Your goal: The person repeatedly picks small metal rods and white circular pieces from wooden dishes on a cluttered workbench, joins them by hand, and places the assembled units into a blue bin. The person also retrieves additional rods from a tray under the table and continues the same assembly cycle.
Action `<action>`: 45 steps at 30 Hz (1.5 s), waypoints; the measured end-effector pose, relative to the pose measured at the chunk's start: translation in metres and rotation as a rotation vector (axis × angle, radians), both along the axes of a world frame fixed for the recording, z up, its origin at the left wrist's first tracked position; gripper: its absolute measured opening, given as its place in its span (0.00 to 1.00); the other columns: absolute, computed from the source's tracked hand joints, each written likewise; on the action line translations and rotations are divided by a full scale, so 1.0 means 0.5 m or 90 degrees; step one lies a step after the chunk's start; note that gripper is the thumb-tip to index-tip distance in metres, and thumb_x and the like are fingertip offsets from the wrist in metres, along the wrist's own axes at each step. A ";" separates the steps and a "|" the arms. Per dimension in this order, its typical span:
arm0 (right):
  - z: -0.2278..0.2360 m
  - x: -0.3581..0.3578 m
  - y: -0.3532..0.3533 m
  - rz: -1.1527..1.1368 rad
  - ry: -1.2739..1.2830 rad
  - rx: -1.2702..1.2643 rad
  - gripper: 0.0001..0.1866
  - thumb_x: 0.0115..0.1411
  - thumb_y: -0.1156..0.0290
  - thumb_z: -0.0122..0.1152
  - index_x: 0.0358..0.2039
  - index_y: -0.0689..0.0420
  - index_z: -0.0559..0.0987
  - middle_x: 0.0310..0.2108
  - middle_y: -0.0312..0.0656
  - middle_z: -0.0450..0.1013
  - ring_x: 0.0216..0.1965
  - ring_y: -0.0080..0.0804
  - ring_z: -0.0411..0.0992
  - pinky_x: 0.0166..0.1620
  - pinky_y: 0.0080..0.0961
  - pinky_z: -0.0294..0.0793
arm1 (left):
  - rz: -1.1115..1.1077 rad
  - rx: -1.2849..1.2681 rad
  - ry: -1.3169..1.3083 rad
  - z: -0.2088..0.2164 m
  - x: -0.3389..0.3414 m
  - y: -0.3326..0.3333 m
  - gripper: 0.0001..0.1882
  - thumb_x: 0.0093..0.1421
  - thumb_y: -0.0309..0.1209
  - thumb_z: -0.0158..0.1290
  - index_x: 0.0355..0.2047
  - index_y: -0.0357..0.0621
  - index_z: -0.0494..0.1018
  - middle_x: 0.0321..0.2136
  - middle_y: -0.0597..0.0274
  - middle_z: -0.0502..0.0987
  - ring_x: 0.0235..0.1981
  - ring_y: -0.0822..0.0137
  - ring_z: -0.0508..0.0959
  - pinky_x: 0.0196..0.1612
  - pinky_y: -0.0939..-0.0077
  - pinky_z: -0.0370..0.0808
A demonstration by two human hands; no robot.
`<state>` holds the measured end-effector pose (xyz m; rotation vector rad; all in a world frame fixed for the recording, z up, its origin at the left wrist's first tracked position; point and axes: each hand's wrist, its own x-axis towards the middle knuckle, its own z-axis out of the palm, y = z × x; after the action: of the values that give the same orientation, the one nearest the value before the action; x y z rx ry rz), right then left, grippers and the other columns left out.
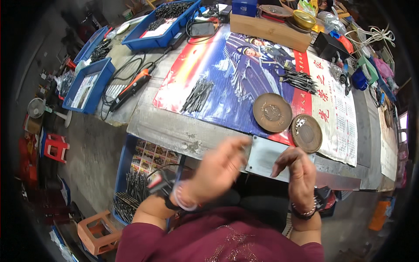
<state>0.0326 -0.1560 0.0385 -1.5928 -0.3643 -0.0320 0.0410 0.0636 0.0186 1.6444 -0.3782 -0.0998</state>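
Left hand: the left hand (218,168) hangs over the near edge of the desk (174,129), blurred; its fingers reach toward the left edge of a grey metal plate (266,157), and whether the grip pinches anything I cannot tell.
Right hand: the right hand (301,168) is at the plate's right end, fingers curled down toward it; the grip looks loosely bent, contact not clear.
Plate: it lies flat at the near edge of the desk, between the two hands, long axis running left to right along that edge.
Nearer hand: both sit about equally close, one at each short end.
Beyond the plate: two round brown dishes (272,112) (306,132) rest just past it on a printed poster (244,83).
Farther off: a heap of dark thin rods (197,94) lies toward the poster's left side, well apart from both hands.
Below the desk: a blue bin (131,187) of similar rods stands to the left of the left forearm.
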 end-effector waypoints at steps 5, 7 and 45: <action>0.009 0.061 -0.087 -0.097 -0.006 -0.141 0.10 0.67 0.71 0.48 0.36 0.66 0.70 0.32 0.41 0.67 0.30 0.26 0.70 0.35 0.21 0.72 | 0.316 0.199 -0.136 -0.062 0.247 0.156 0.08 0.61 0.22 0.50 0.40 0.34 0.73 0.28 0.59 0.75 0.26 0.71 0.73 0.31 0.76 0.71; 0.008 0.081 -0.126 -0.107 0.028 -0.189 0.09 0.66 0.71 0.51 0.36 0.66 0.71 0.30 0.43 0.67 0.29 0.29 0.69 0.35 0.23 0.71 | 0.339 0.355 -0.148 -0.085 0.292 0.204 0.07 0.59 0.22 0.52 0.38 0.35 0.74 0.29 0.55 0.76 0.27 0.65 0.75 0.31 0.71 0.71; -0.004 0.014 -0.253 0.063 -0.024 -0.419 0.10 0.56 0.72 0.62 0.36 0.59 0.71 0.33 0.46 0.66 0.32 0.48 0.71 0.33 0.37 0.72 | 0.000 0.471 -0.384 -0.058 0.568 -0.217 0.07 0.57 0.27 0.54 0.31 0.35 0.71 0.30 0.43 0.75 0.35 0.42 0.74 0.39 0.54 0.70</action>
<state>0.0397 -0.2823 0.0363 -2.2222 -0.5168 0.1489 0.3251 -0.0447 -0.0102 2.3995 -0.8721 0.3004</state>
